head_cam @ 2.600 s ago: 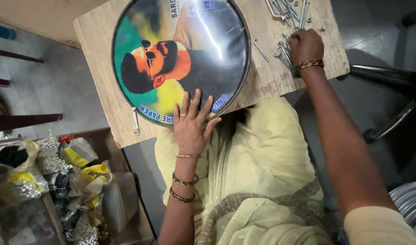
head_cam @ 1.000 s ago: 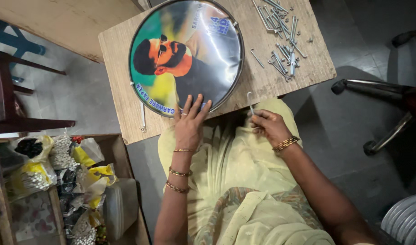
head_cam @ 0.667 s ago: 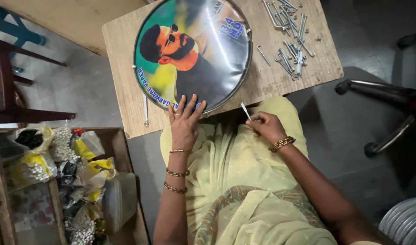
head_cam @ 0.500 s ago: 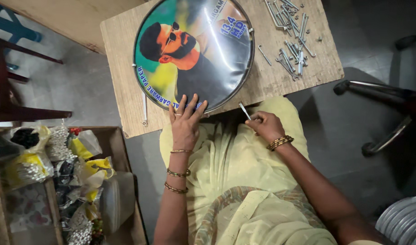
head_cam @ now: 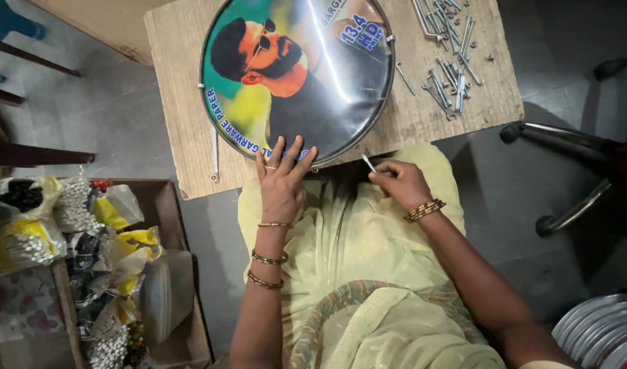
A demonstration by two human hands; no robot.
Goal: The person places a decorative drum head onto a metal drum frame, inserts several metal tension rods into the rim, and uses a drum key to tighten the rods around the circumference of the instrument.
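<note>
Left hand (head_cam: 282,183) fingers spread flat, pressing near rim of round printed drum head (head_cam: 297,72) lying on wooden board (head_cam: 176,89). Right hand (head_cam: 400,183) fingertips pinch 1 thin metal bolt (head_cam: 368,162), tip at drum rim's near edge. Loose bolt pile (head_cam: 450,55) on board, right of drum. Box of packets (head_cam: 74,260) at left.

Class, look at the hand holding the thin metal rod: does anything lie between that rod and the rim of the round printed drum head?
Nothing visible does. The right hand holds the rod just off the drum head rim, with only bare board between. The left hand rests on the rim farther left.
</note>
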